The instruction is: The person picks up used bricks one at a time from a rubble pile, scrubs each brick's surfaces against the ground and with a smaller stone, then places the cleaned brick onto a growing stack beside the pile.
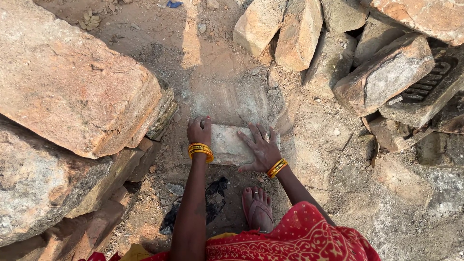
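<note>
Dusty ground among boulders, pale stone slab [229, 144] under left hand [199, 130] and right hand [262, 151]

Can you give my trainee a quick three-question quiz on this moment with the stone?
1. True or false: both hands rest on the pale flat stone.
2. Which hand lies flat with fingers spread: A left hand, B right hand?
3. What lies on the ground beside the sandalled foot?

Key: 1 true. 2 B; the left grips the stone's edge. 3 A black scrap.
</note>
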